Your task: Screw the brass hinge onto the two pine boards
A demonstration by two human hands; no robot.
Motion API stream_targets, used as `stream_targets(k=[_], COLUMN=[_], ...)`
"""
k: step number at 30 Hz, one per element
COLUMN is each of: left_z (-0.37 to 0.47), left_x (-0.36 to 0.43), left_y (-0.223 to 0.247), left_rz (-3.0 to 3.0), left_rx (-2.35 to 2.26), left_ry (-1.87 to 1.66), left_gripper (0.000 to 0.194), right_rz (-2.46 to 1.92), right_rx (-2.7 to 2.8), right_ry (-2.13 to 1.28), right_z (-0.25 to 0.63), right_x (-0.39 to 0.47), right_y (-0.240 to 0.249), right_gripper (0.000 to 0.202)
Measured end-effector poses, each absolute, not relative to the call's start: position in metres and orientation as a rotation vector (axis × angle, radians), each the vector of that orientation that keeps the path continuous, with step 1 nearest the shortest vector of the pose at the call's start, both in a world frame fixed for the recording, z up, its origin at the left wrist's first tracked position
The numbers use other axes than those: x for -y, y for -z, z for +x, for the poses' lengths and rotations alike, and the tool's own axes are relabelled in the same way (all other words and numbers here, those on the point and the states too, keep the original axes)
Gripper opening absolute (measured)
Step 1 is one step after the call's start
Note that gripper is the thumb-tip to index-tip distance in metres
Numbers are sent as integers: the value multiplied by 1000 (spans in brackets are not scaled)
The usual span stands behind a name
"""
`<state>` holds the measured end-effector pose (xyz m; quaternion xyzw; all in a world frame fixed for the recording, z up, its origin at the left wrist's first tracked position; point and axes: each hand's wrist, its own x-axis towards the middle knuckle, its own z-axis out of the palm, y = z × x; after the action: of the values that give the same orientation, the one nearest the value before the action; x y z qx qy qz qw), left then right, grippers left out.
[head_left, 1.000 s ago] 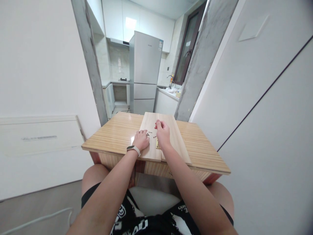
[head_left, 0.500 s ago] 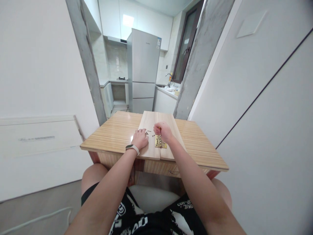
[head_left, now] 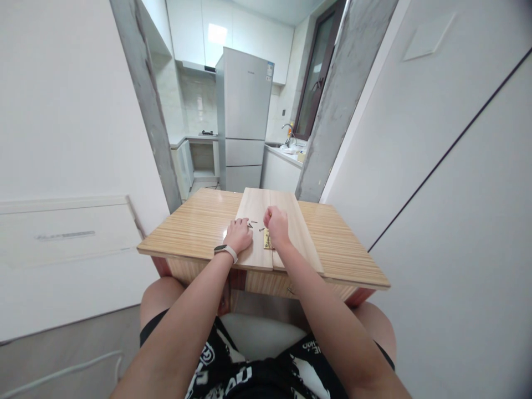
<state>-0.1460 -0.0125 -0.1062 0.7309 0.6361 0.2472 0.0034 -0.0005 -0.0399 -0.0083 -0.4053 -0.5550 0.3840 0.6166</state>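
Note:
Two pale wooden boards (head_left: 257, 202) lie side by side on a wood-grained table (head_left: 199, 219). A brass-coloured hinge (head_left: 267, 239) rests over the seam between them, its right part covered by my right hand (head_left: 276, 223). That hand is closed above the hinge, and whatever its fingers grip is too small to make out. My left hand (head_left: 239, 235), with a watch on the wrist, lies on the left board with its fingers spread. Several small screws (head_left: 254, 222) lie between my two hands.
Past the table stands a grey refrigerator (head_left: 245, 105), with a sink counter (head_left: 285, 158) to its right. White walls rise on both sides. My knees are beneath the table's front edge.
My right hand has turned and its wrist has shifted slightly left, so it now covers the hinge's right part. My left hand has stayed in place.

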Motion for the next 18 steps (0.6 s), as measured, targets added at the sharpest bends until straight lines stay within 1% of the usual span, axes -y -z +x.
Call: stream_targets(k=[3,5,8,12,16,18], left_z=[-146,-146,-146,-146,-146,-146], left_x=[13,13,13,12,13,13], left_y=[106,105,106,106,106,106], left_rz=[2283,2274,2280,2283,2279,2273], left_rx=[-1983,-1985,-1990,-1990,-1991,-1987], left_ry=[-773,-774,-782,-778,-785,-784], left_gripper=[52,53,53,52,52,53], right_rz=[-847,-801,-837,-959,-964,-945], right_rx=[1436,1466,1360,1166,1190,1283], right_ry=[-1088,-1113,-979,-766,-670,-721], right_z=[13,17,14,0,-7,-5], right_x=[35,35,36,39,40,38], right_y=[0,-4,-1,11,15,11], right_gripper=[42,36,30,43,42,43])
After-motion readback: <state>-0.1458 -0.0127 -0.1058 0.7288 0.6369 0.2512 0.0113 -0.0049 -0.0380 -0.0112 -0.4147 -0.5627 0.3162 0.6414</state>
